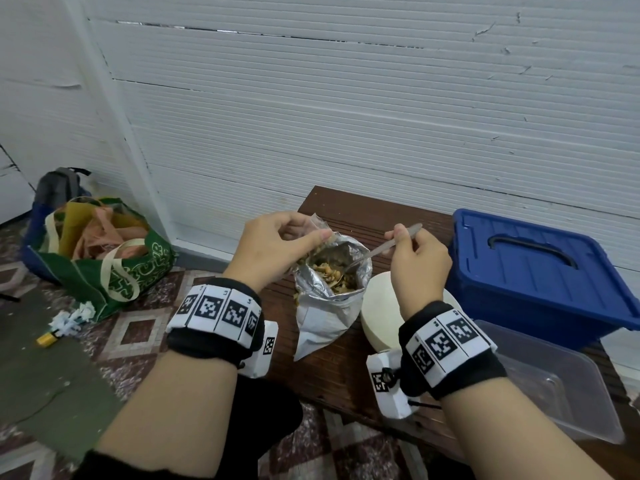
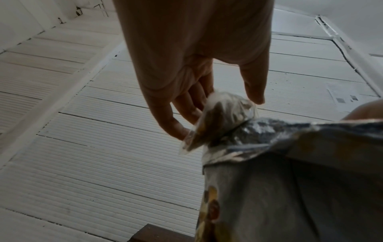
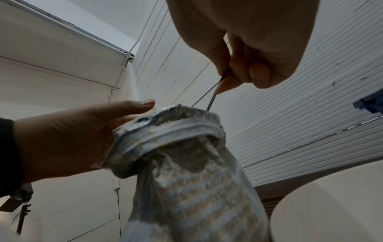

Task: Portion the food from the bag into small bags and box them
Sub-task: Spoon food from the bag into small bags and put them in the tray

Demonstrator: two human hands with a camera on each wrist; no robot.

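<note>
I'm scooping: my right hand (image 1: pixel 417 258) pinches the metal spoon (image 1: pixel 375 251), its bowl down in the open silver foil food bag (image 1: pixel 329 292) standing on the brown table (image 1: pixel 346 368). My left hand (image 1: pixel 273 244) pinches a small clear plastic bag (image 2: pixel 223 117) at the foil rim. Next, I reckon, lift a level spoonful across into it. How much the clear bag holds is unclear.

Both hands raised, wrists banded; left hand (image 1: pixel 277 242) pinching, right hand (image 1: pixel 420 258) curled, gripping.
</note>
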